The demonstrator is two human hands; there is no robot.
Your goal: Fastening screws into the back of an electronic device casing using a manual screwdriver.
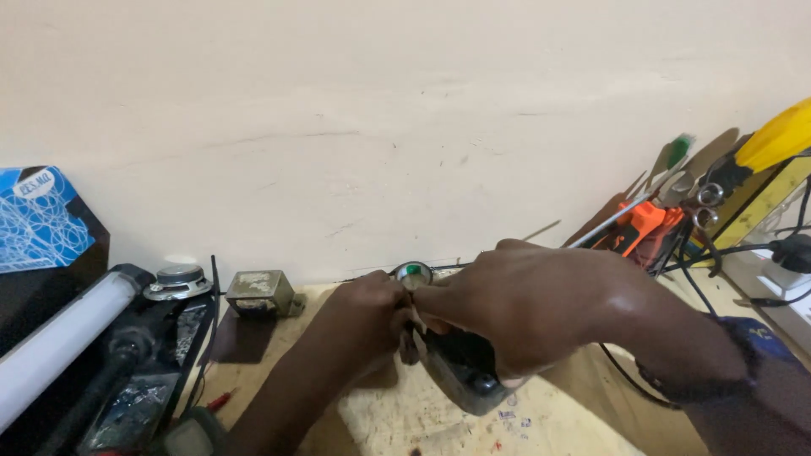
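Near the middle of the frame, both hands met over a small dark gadget (460, 371) held just above the scuffed wooden surface (405, 414). The right hand (541, 312) was wrapped around its body, grip closed on it, while the left hand (367, 317) pinched at its near end, fingers closed on some small part I could not make out. The gadget looked partly handled, not yet set down, so I judged the work midway. A small speaker (177, 283) and a metal block (260, 293) sat at the left, and tools (667, 215) leaned at the right against the wall.
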